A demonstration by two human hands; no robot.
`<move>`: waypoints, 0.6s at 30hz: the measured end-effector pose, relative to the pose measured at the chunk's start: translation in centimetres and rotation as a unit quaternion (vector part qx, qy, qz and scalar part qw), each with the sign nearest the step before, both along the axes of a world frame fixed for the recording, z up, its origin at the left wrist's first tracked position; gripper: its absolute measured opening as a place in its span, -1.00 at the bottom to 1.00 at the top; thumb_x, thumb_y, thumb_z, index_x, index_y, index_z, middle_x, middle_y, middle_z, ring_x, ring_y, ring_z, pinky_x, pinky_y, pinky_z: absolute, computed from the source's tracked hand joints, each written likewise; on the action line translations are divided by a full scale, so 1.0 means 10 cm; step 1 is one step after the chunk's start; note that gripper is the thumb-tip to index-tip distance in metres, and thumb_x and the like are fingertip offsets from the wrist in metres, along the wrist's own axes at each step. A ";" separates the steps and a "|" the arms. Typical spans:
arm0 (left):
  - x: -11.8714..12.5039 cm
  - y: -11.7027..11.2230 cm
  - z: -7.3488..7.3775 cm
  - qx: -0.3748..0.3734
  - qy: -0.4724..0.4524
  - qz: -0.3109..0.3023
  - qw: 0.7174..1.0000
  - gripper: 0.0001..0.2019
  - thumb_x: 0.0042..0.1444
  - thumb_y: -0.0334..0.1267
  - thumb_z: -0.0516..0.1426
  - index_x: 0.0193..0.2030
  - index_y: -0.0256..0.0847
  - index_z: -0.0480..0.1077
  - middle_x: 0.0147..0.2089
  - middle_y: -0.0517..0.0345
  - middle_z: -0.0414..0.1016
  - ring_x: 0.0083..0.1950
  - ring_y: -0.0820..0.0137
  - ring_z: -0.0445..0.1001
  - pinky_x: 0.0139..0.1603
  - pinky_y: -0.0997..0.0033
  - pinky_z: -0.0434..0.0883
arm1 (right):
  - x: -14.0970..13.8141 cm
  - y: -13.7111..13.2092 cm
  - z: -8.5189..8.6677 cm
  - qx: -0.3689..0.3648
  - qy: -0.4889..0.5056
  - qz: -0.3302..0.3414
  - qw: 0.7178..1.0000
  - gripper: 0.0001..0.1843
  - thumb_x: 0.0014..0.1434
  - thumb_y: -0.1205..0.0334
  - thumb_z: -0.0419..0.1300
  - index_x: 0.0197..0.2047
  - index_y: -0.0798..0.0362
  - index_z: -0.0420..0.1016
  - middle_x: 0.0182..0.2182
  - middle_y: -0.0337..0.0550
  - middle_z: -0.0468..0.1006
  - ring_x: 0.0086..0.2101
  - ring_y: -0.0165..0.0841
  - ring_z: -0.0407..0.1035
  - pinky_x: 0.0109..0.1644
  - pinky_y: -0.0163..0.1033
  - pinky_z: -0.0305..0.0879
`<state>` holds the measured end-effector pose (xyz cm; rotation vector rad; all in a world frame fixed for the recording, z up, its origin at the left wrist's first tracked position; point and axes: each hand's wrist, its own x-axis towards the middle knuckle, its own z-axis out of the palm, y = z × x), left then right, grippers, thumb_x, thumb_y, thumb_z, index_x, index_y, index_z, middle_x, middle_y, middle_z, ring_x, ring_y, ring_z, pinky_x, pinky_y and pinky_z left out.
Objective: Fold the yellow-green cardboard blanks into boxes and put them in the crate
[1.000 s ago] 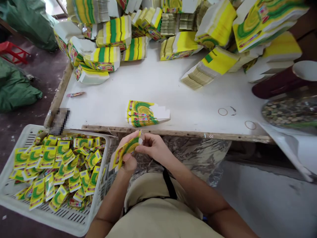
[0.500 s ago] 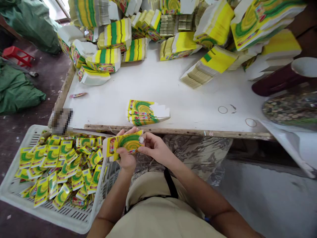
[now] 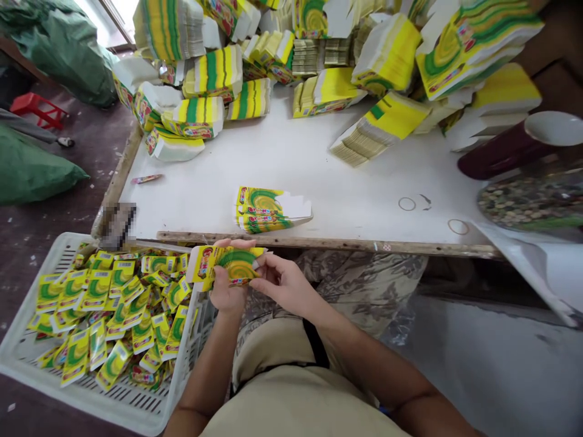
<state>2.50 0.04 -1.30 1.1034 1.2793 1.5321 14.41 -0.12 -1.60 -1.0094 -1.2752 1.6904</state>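
A small yellow-and-green crayon box [image 3: 235, 264] lies level in front of my body, just off the table's near edge. My left hand [image 3: 228, 293] is wrapped round it from below, thumb across the printed face and fingers along the far side. The thumb and fingers of my right hand [image 3: 279, 276] pinch the box's right end, where a bit of white flap shows. On the left end a white flap [image 3: 192, 267] sticks out. Beyond my hands, a small stack of flattened crayon boxes [image 3: 262, 206] rests on the white table [image 3: 291, 158].
At lower left stands a white plastic basket [image 3: 155, 419] filled with yellow-green boxes [image 3: 112, 291]. Bundles of flat cartons [image 3: 209, 71] line the table's back. To the right are a dark red cylinder [image 3: 505, 145] and rubber bands [image 3: 458, 227]. A wrapped stick [image 3: 146, 179] lies at left.
The crayon box has turned to lie more level, and my right fingers have closed in on its right end flap. The view has shifted slightly.
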 end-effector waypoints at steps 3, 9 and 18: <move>0.03 0.07 0.05 0.030 -0.042 0.025 0.998 -0.68 0.13 0.11 -0.05 -0.17 -0.07 0.19 -0.35 0.13 0.25 -0.29 0.30 0.38 -0.20 0.21 0.44 | -0.02 0.00 0.03 0.081 -0.063 0.015 0.995 -0.75 0.06 0.22 0.31 -0.45 0.03 0.27 -0.49 -0.32 0.25 -0.44 -0.41 0.16 -0.37 -0.30 0.10; -0.01 0.12 -0.09 -0.025 -0.082 0.137 0.987 -0.60 0.05 0.18 0.13 -0.34 -0.16 0.25 -0.41 0.19 0.23 -0.39 0.42 0.26 -0.31 0.41 0.35 | -0.04 0.07 -0.02 0.077 -0.125 -0.006 0.989 -0.62 0.01 0.32 0.33 -0.11 0.02 0.33 -0.30 -0.21 0.44 -0.26 -0.29 0.31 -0.16 -0.19 0.24; 0.00 0.22 0.09 -0.050 -0.218 0.149 0.963 -0.18 -0.18 0.62 -0.19 -0.47 -0.19 0.34 -0.53 0.16 0.26 -0.49 0.42 0.24 -0.47 0.45 0.34 | -0.15 -0.01 -0.11 0.139 -0.064 0.029 0.988 -0.56 0.17 0.31 0.20 0.13 0.08 0.36 -0.30 -0.18 0.45 -0.31 -0.33 0.36 -0.23 -0.27 0.32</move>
